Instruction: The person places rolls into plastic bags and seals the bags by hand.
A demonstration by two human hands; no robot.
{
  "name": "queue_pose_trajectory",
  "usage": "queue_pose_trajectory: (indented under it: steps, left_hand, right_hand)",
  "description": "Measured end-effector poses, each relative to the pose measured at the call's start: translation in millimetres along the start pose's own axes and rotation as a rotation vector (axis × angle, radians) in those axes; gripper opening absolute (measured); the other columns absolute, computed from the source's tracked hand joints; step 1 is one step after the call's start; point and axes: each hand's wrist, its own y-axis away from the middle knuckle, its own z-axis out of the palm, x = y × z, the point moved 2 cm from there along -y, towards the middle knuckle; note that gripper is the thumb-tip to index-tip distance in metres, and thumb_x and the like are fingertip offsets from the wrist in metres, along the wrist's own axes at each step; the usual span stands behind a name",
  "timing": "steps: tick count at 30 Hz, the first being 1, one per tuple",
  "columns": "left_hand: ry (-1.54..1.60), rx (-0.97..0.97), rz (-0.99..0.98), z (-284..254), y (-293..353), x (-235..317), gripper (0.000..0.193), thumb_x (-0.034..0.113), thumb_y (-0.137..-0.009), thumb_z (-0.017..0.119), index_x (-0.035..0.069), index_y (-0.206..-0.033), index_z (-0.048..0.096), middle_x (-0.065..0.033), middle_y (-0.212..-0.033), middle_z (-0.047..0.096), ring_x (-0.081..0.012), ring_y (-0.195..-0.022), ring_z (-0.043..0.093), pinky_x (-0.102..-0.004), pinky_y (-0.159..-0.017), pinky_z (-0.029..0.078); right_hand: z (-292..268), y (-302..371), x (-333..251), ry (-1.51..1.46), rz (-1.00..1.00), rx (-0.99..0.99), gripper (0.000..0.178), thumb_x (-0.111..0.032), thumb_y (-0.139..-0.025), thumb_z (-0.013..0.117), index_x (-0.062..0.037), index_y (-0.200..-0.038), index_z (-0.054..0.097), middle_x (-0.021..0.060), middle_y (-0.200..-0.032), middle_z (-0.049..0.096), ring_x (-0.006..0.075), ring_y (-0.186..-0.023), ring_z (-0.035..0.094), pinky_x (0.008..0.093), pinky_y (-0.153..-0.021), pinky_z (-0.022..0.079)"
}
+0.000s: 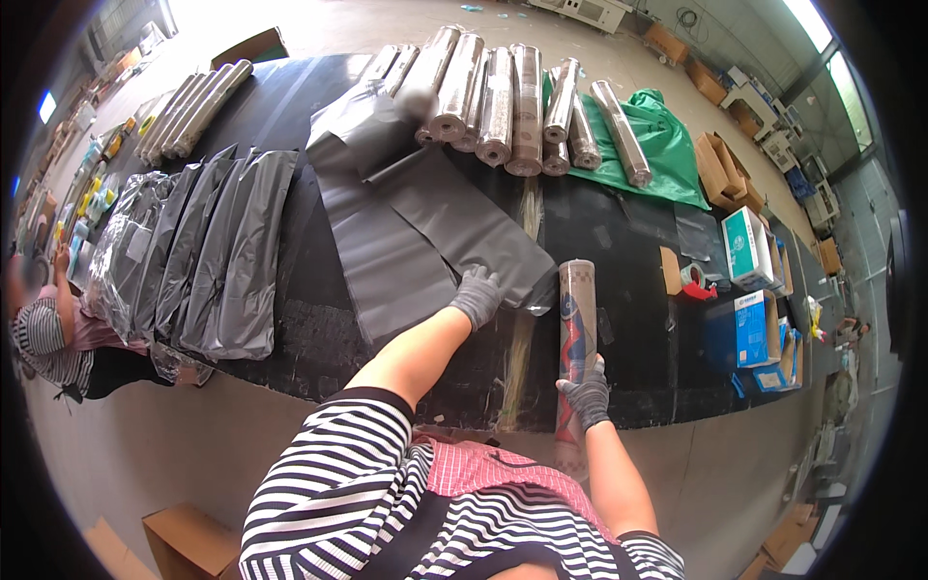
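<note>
A grey glove covers my left hand (477, 295), which is closed at the near edge of a dark grey plastic bag (464, 217); its fingertips are partly hidden. The bag lies flat over other grey sheets (372, 256) on the black table. To the right, my gloved right hand (587, 394) grips the lower part of a wrapped roll (577, 309) with a checked brown end and a red and blue pattern. The roll points away from me, its near end past the table's front edge. Its far end stands apart from the bag's right corner.
Several clear-wrapped rolls (498, 106) lie at the back beside a green sheet (657, 145). Filled grey bags (232, 256) and more rolls (198, 108) are at left. Boxes (749, 329) and a tape dispenser (696, 282) stand at right. Another person (63, 333) works at far left.
</note>
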Motion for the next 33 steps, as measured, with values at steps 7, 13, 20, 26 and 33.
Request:
queue_pose_trajectory:
  steps: [7,13,20,26,33]
  left_hand:
    - [-0.058,0.13,0.177,-121.6,46.0,-71.1,0.017,0.017,-0.084,0.062,0.012,-0.099,0.07,-0.0093,-0.113,0.063,-0.0251,-0.118,0.057,-0.0387,-0.099,0.045]
    - [-0.115,0.123,0.328,-97.3,155.8,-120.6,0.029,0.022,-0.076,0.07,0.01,-0.103,0.068,-0.0053,-0.118,0.062,-0.0238,-0.134,0.046,-0.0416,-0.114,0.035]
    - [-0.004,-0.088,0.227,-24.3,153.6,-88.6,0.021,0.016,-0.077,0.066,0.012,-0.097,0.071,-0.006,-0.118,0.064,-0.0273,-0.117,0.057,-0.0408,-0.101,0.044]
    - [0.33,-0.071,0.033,-41.7,156.4,-42.1,0.034,0.025,-0.08,0.072,0.007,-0.108,0.068,-0.012,-0.115,0.063,-0.0314,-0.113,0.057,-0.0422,-0.096,0.049]
    - [0.098,-0.021,-0.002,-18.2,157.0,-25.3,0.021,0.018,-0.087,0.06,0.007,-0.104,0.065,-0.0137,-0.105,0.06,-0.0325,-0.106,0.058,-0.0422,-0.087,0.054]
  right_hand:
    - [9.8,-1.4,13.4,-0.005,-0.036,0.035,0.12,-0.033,-0.061,0.09,-0.0056,-0.154,0.019,0.0282,-0.127,0.058,0.0391,-0.117,0.06,0.0427,-0.101,0.048]
    - [3.9,1.1,6.4,-0.005,-0.024,0.022,0.117,-0.033,-0.062,0.088,-0.0066,-0.153,0.02,0.0282,-0.126,0.058,0.0399,-0.115,0.061,0.0436,-0.099,0.049]
    - [-0.6,-2.7,12.1,-0.083,-0.088,0.001,0.109,-0.028,-0.062,0.088,-0.0067,-0.149,0.027,0.0235,-0.118,0.064,0.0374,-0.11,0.064,0.0421,-0.097,0.049]
    - [1.3,35.4,15.1,-0.248,-0.222,-0.125,0.114,-0.023,-0.058,0.092,-0.0007,-0.149,0.028,0.0218,-0.131,0.058,0.0314,-0.118,0.059,0.0366,-0.102,0.046]
    - [15.7,91.7,-5.3,-0.622,-0.484,-0.42,0.116,-0.023,-0.054,0.091,-0.0033,-0.15,0.029,0.0197,-0.131,0.057,0.028,-0.12,0.058,0.0354,-0.103,0.046]
